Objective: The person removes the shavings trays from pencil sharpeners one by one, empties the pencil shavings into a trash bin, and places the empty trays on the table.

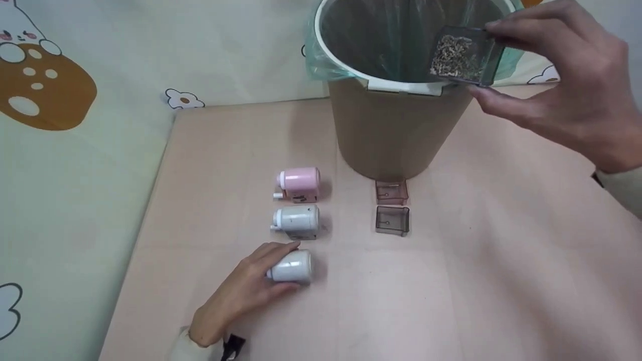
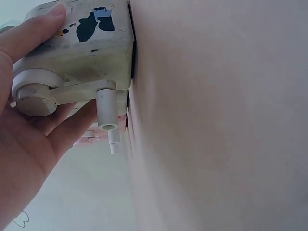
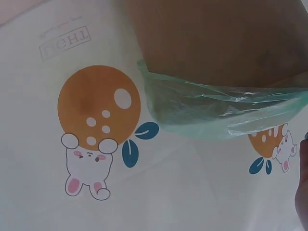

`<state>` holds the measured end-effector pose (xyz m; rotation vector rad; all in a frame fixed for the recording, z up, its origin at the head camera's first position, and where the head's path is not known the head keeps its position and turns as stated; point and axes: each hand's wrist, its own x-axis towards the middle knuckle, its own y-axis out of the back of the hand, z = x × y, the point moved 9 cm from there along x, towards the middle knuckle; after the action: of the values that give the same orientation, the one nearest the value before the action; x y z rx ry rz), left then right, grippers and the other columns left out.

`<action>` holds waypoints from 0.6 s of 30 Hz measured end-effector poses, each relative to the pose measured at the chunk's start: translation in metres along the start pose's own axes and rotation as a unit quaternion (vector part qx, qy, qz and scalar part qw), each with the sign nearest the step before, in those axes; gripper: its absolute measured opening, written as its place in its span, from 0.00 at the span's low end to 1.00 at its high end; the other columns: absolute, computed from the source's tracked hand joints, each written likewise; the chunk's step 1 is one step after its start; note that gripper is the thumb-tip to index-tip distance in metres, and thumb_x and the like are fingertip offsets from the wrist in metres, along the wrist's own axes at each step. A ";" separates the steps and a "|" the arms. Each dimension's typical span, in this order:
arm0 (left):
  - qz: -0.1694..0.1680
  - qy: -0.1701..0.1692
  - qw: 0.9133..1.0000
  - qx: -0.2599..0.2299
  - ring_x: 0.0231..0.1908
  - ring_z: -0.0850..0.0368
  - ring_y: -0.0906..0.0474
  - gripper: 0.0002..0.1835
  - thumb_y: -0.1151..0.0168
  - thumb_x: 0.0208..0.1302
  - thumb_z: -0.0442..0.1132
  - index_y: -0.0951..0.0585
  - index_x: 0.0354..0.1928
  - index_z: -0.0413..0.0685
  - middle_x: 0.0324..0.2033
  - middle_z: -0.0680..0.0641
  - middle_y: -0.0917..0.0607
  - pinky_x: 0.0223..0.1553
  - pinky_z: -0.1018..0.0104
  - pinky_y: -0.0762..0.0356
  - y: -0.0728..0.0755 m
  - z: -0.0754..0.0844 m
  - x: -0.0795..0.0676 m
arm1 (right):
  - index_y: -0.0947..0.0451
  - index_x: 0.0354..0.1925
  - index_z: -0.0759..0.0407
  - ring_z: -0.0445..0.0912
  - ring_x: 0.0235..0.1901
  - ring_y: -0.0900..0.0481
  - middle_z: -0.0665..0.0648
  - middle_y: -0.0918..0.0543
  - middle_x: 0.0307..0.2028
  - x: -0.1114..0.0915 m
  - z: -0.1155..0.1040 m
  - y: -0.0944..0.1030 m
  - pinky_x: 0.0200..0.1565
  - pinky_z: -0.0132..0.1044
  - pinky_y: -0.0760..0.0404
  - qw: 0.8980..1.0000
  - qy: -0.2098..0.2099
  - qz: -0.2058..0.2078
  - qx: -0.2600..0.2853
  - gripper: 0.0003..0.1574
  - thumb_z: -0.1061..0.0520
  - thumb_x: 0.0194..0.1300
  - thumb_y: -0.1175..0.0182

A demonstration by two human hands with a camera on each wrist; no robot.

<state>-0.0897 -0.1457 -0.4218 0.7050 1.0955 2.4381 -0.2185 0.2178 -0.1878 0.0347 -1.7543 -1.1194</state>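
My right hand (image 1: pixel 577 85) pinches a dark see-through shavings drawer (image 1: pixel 490 60) between thumb and fingers at the bin's right rim. Pencil shavings (image 1: pixel 451 56) lie inside it, and the drawer is tilted. In the right wrist view only a sliver of this hand (image 3: pixel 302 187) shows. My left hand (image 1: pixel 246 283) grips a white crank pencil sharpener (image 1: pixel 293 266) on the table. The left wrist view shows this sharpener's crank handle (image 2: pixel 107 108) and stickered side, with thumb and fingers around the body. A grey sharpener (image 1: pixel 298 220) and a pink one (image 1: pixel 301 179) lie beyond it.
A brown bin (image 1: pixel 391 125) with a green plastic liner (image 1: pixel 326 62) stands at the table's back. Before it sit a reddish drawer (image 1: pixel 392 192) and a grey drawer (image 1: pixel 392 220) on the table (image 1: pixel 381 301). A cartoon-printed sheet (image 1: pixel 125 60) covers the wall.
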 end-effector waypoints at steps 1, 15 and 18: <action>-0.001 0.002 1.000 -0.002 0.47 0.58 0.20 0.37 0.20 0.47 0.37 0.23 0.63 0.43 0.50 0.49 0.15 0.45 0.63 0.17 0.000 0.000 0.000 | 0.27 0.67 0.57 0.55 0.56 0.21 0.65 0.21 0.59 0.002 0.000 0.000 0.64 0.29 0.26 1.000 0.004 -0.005 -0.003 0.38 0.52 0.59 0.30; -0.014 0.019 1.000 -0.016 0.46 0.58 0.20 0.37 0.20 0.47 0.36 0.23 0.62 0.42 0.50 0.48 0.15 0.44 0.63 0.18 0.001 -0.002 0.001 | 0.32 0.71 0.54 0.51 0.64 0.23 0.62 0.26 0.65 0.030 0.006 -0.010 0.67 0.30 0.28 0.998 0.036 -0.046 -0.023 0.51 0.65 0.51 0.26; -0.017 0.025 0.999 -0.015 0.46 0.59 0.20 0.37 0.20 0.47 0.36 0.23 0.62 0.42 0.50 0.48 0.15 0.45 0.62 0.17 0.000 -0.003 0.001 | 0.34 0.72 0.52 0.52 0.64 0.25 0.63 0.26 0.65 0.035 0.011 -0.013 0.67 0.30 0.29 0.998 0.033 -0.051 -0.030 0.51 0.63 0.52 0.26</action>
<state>-0.0927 -0.1472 -0.4232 0.6147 1.0786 2.4502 -0.2494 0.2002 -0.1717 0.1254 -1.6750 -1.2298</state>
